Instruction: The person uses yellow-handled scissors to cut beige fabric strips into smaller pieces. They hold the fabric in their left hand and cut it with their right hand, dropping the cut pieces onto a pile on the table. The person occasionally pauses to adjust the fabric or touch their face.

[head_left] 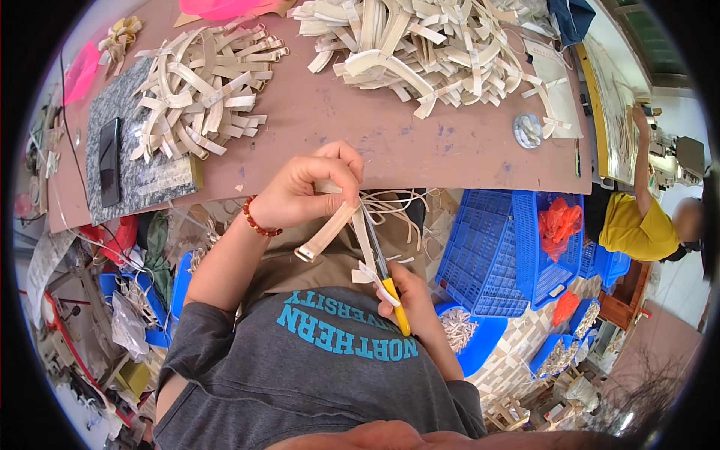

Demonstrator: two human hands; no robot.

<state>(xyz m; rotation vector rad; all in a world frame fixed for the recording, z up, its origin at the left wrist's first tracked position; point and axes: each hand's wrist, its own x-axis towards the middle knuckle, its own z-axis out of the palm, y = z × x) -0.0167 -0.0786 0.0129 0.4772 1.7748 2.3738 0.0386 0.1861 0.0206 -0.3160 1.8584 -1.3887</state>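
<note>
A strip of the wearer's skin (390, 435) lies nearest at six o'clock, below a grey shirt (322, 397) with blue lettering. The left hand (319, 184) pinches a strap (330, 234) between thumb and fingers; from its fingertips the strap hangs toward seven o'clock. The right hand (412, 294), at the left hand's five o'clock, grips scissors (400, 312) whose blades point toward eleven o'clock; the crowded overlap makes it hard to say whether they touch any cloth.

The strap is flat, cream, woven-looking, with a metal buckle (304, 255) at its end. The scissors have a smooth yellow handle.

The table (300, 124) is pinkish brown, bearing a tangled strap pile (196, 94) at ten o'clock and a bigger heap (427, 56) at one. A glass dish (528, 130) sits at two. Blue plastic crates (480, 255) stand on tiles (514, 349) at three, with a yellow-shirted person (637, 229) beyond.
</note>
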